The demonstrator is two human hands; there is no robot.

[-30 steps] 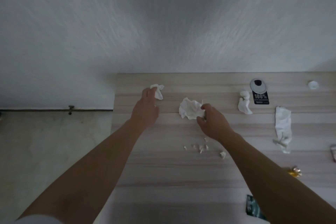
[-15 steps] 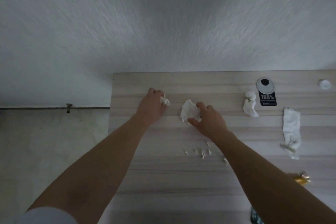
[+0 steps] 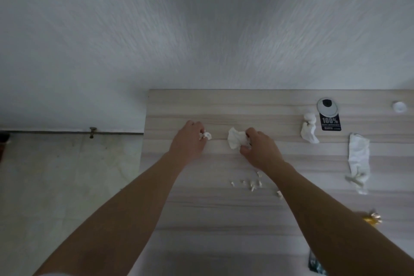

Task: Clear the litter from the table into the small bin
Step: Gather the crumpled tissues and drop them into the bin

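My left hand is closed around a small crumpled white tissue near the table's far left. My right hand grips a larger crumpled white tissue just to the right of it. Both tissues touch the pale wooden table. Several small white scraps lie below my right wrist. Further right are a twisted white tissue, a long flattened white tissue and a gold foil wrapper. No bin is in view.
A round silver cable cap and a black "100%" label sit at the back right, with a white cap beyond. A dark packet lies at the near right edge. The floor lies left of the table.
Both hands have closed on their tissues: the left went from fingertip touch to bunching the small one, the right gathered the larger one inward. The view shifted slightly left.
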